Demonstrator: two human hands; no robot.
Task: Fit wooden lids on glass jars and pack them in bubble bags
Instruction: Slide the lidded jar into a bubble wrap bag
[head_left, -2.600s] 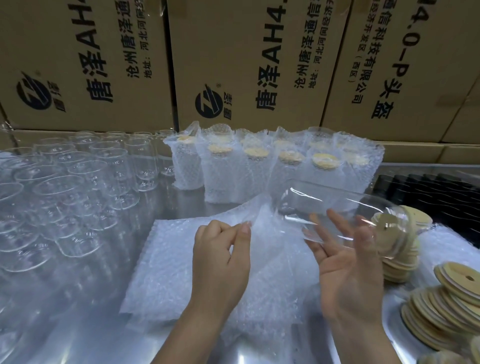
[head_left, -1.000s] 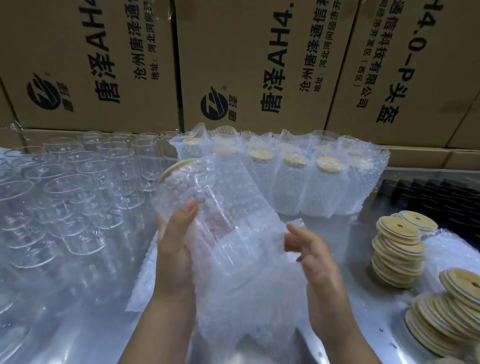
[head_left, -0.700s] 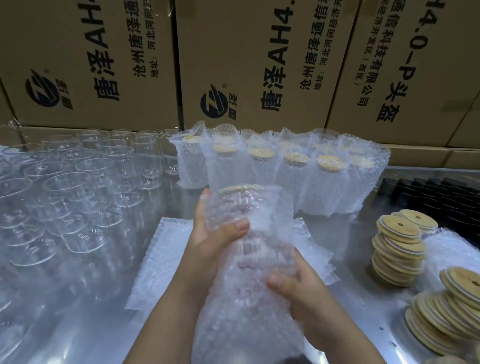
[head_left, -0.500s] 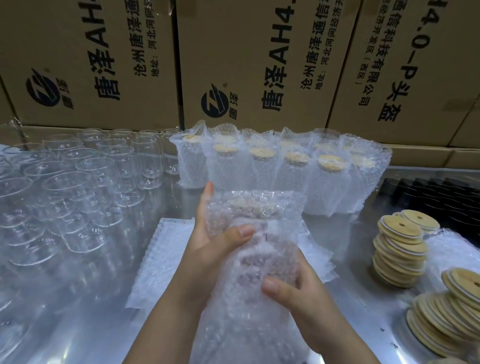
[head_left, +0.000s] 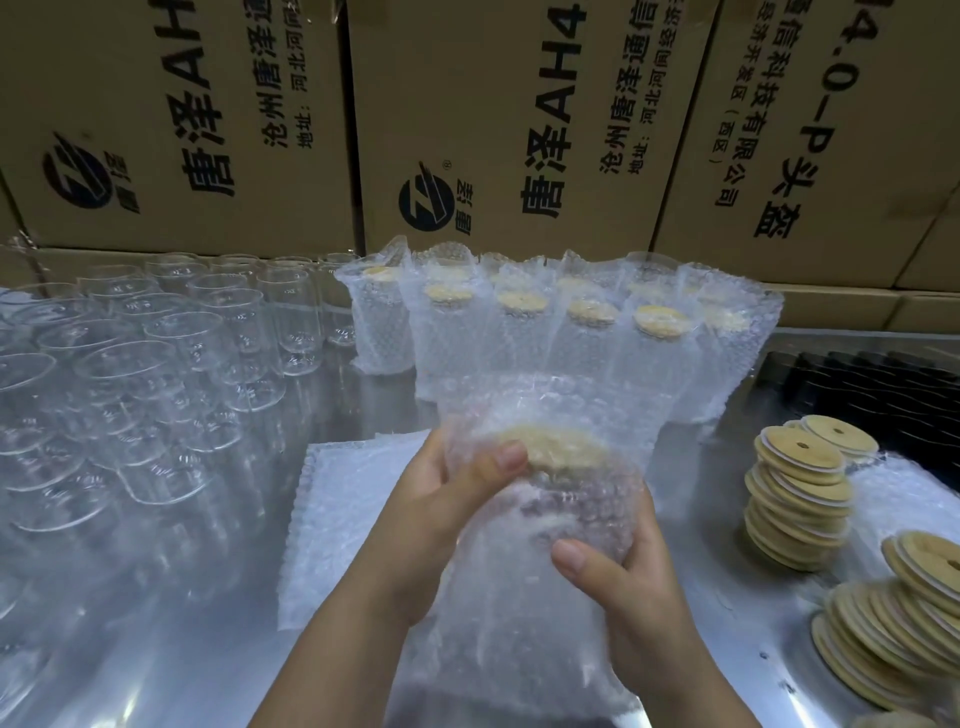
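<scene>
Your left hand (head_left: 431, 530) and right hand (head_left: 641, 616) wrap their fingers (head_left: 506, 460) around a cloudy bubble bag (head_left: 519, 639); inside, an upright glass jar (head_left: 571, 514) shows its pale wooden lid (head_left: 563, 449).

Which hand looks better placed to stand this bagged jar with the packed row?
Probably the right hand: it wraps the bagged jar around its body, while the left hand grips up by the lid.

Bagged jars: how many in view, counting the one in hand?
7 at least. One bagged jar gripped by left hand and right hand; six standing bagged jars in a row at the back. Others may hide behind.
</scene>
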